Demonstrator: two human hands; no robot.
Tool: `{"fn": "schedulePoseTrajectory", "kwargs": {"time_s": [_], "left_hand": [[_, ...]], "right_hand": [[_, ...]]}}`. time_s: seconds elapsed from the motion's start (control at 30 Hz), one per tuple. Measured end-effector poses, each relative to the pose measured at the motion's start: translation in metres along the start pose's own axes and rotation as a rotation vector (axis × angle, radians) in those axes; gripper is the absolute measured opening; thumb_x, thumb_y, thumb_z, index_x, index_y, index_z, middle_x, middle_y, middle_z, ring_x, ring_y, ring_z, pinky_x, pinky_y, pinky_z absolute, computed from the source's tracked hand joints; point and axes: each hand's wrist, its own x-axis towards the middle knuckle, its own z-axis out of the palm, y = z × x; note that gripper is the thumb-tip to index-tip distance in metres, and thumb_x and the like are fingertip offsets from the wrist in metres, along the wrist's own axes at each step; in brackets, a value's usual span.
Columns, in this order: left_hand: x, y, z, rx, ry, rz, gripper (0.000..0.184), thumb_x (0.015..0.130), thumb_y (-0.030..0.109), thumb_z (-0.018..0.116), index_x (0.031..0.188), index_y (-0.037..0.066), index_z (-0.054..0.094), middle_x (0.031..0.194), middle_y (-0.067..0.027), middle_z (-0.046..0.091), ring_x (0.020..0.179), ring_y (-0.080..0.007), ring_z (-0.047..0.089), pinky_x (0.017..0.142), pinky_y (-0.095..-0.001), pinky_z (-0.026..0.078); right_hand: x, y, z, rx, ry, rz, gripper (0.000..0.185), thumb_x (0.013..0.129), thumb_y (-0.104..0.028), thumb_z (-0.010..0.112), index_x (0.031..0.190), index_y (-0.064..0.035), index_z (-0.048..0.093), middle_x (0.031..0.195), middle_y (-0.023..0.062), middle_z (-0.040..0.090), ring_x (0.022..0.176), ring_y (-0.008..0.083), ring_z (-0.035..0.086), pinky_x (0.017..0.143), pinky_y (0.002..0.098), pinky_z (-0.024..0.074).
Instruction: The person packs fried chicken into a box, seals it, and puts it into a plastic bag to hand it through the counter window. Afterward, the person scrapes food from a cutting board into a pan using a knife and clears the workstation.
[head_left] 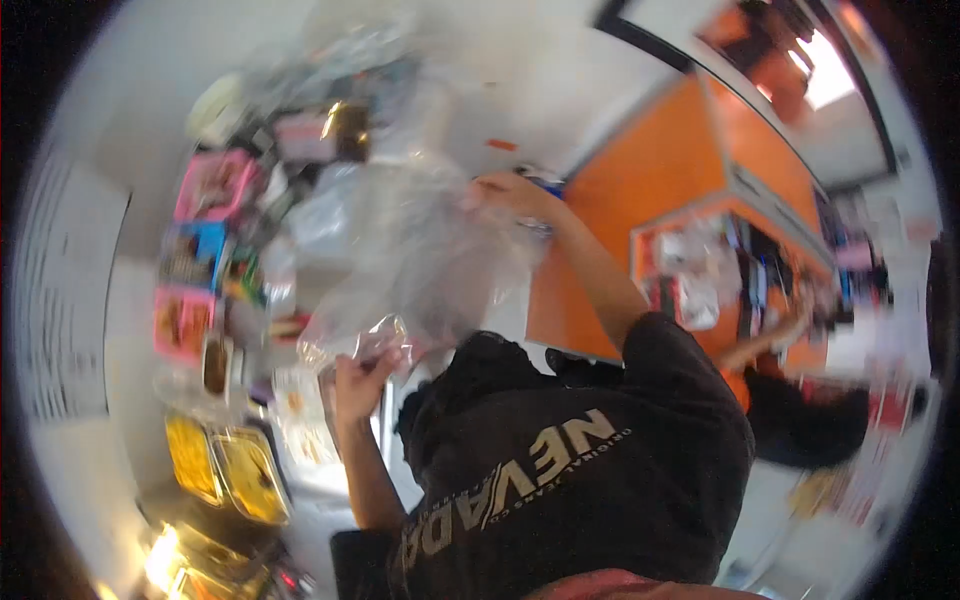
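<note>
A large clear plastic bag (pixel 430 250) stretches between both of my hands in front of my chest, blurred by motion. My left hand (pixel 368 385) is closed on its crinkled lower edge, at the left. Farther forward, my right hand (pixel 512 197) grips the bag's upper right side, its fingers partly smeared. Whether the bag has anything in it, I cannot tell; objects show faintly through the film.
On the left stand pink baskets (pixel 215 188), a blue basket (pixel 195 252) and trays of yellow food (pixel 250 475). An orange cabinet (pixel 650 160) with an open drawer (pixel 690 275) is on the right. Beside it, another person's arm (pixel 770 340) reaches in.
</note>
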Motion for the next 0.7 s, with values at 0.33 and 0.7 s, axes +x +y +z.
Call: {"fn": "schedulePoseTrajectory", "kwargs": {"time_s": [0.33, 0.7], "left_hand": [[-0.045, -0.073, 0.016, -0.326, 0.045, 0.036, 0.013, 0.092, 0.014, 0.072, 0.090, 0.001, 0.070, 0.083, -0.0049, 0.069, 0.070, -0.0104, 0.059, 0.067, -0.0242, 0.049], [-0.133, -0.129, 0.017, -0.275, 0.009, -0.025, 0.016, 0.093, 0.011, 0.070, 0.094, -0.005, 0.066, 0.094, -0.0092, 0.068, 0.077, -0.0150, 0.063, 0.068, -0.0284, 0.050]], "right_hand": [[-0.180, -0.233, 0.209, 0.038, 0.290, -0.005, 0.040, 0.089, -0.043, 0.071, 0.095, -0.0036, 0.068, 0.085, 0.0160, 0.069, 0.076, 0.0281, 0.069, 0.068, 0.0393, 0.0534], [-0.256, -0.199, 0.305, 0.196, 0.381, 0.178, 0.039, 0.086, -0.034, 0.078, 0.099, 0.0020, 0.068, 0.084, 0.0113, 0.071, 0.076, 0.0180, 0.069, 0.069, 0.0320, 0.0548]]}}
